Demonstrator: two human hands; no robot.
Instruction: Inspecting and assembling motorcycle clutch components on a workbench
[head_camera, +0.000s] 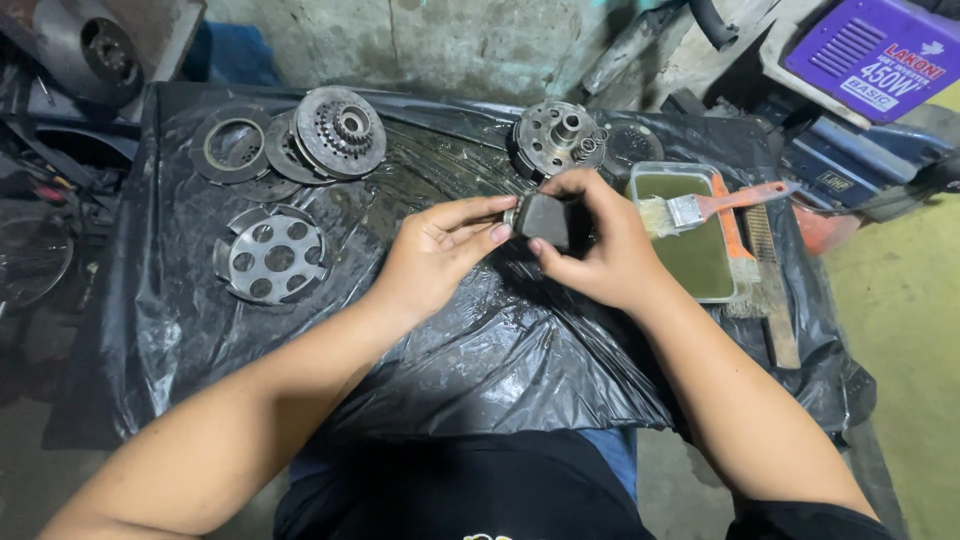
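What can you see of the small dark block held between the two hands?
The small dark grey block looks like a chunky, rounded-corner pad, matte and grimy, with a paler metal edge at its left end. It is held above the black plastic sheet, pinched between the left hand fingertips and the right hand, which wraps its right side. Its underside is hidden.

Two hands, left (440, 250) and right (600, 245), grip one block (545, 218). Right of it: one brush (715, 206), one tray (700, 255).

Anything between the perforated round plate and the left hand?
Head view: nothing lies between the perforated round plate and the left hand, only bare black plastic sheet.
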